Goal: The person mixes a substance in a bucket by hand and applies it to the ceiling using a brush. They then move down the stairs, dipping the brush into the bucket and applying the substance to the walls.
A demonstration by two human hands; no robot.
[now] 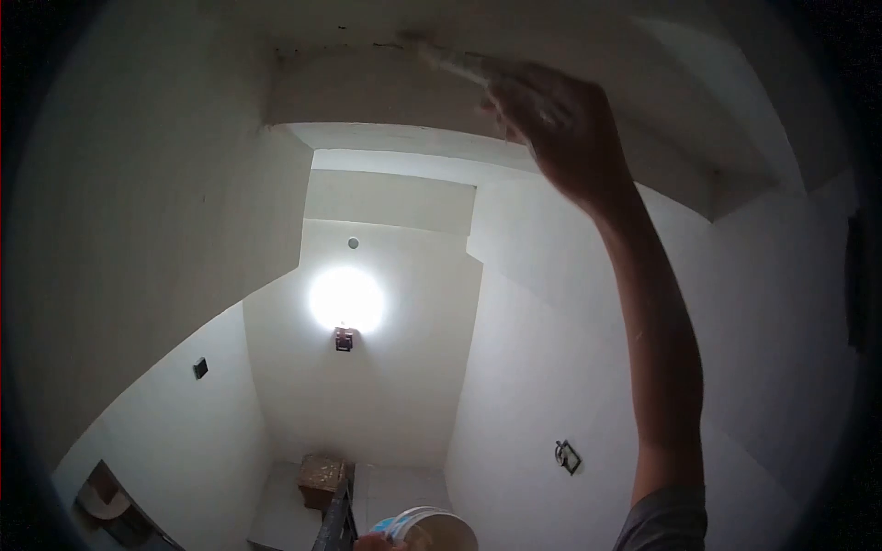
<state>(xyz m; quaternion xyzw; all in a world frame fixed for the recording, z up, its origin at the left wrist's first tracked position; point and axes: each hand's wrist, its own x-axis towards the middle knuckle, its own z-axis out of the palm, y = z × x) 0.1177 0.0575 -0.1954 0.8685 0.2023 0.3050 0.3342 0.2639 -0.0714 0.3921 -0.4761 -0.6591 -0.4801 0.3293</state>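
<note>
My right hand [542, 106] is raised high, its fingers closed around the handle of a paintbrush [459, 66]. The brush points left, its blurred bristle end up against the line where the beam [367, 87] meets the ceiling. Several dark marks [388, 46] lie along that line, just left of the bristles. Low in the view is a white bucket [450, 528] with a blue patch on its side, cut off by the bottom edge. Part of my left hand [378, 543] shows at its rim, fingers curled on it; the rest is out of view.
A dark metal rail, perhaps of a ladder [338, 514], rises beside the bucket. Beyond it a cardboard box [322, 479] sits low down. A bright lamp [346, 298] shines on the far wall. An open electrical box [568, 456] is on the right wall, a dark switch [200, 367] on the left.
</note>
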